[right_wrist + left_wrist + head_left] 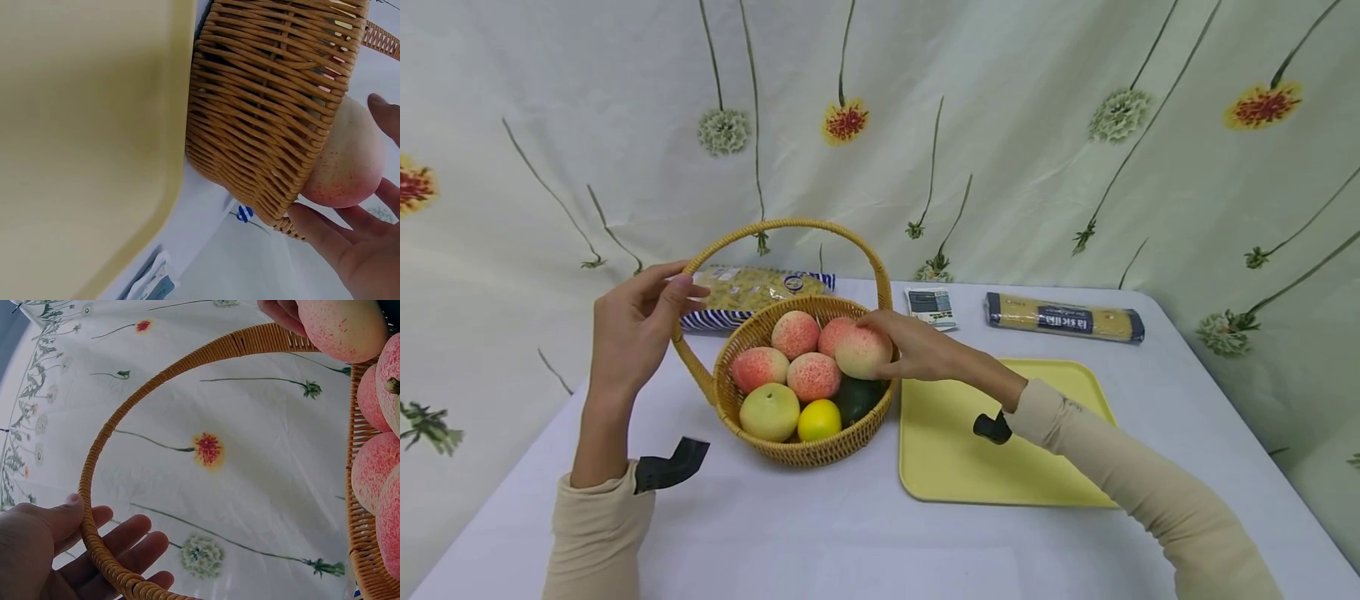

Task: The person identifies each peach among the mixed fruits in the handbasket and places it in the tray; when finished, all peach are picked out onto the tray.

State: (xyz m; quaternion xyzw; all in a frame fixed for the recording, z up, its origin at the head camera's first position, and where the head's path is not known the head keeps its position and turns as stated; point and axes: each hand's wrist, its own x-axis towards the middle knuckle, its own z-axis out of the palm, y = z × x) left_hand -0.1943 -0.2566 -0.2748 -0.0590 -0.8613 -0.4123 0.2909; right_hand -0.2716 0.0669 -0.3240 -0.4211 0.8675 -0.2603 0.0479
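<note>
A round wicker basket [820, 454] with a tall hooped handle [805, 223] holds several peaches [796, 333], a pale yellow-green round fruit [770, 412], a yellow lemon-like fruit [820, 420] and a dark green fruit [859, 400]. On the left side of the hoop, my left hand [636, 325] holds the handle between thumb and fingers; its spread fingers show behind the hoop in the left wrist view. At the basket's right rim my right hand [917, 346] grips a pink-and-cream peach [347, 156], fingers and thumb around it, over the other fruit.
Right of the basket lies a yellow tray [940, 467], close against it. Behind stand a bag of pasta [745, 292], a small white packet [931, 307] and a long pasta pack [1063, 318]. A flowered cloth [1000, 167] hangs along the back of the white table [775, 533].
</note>
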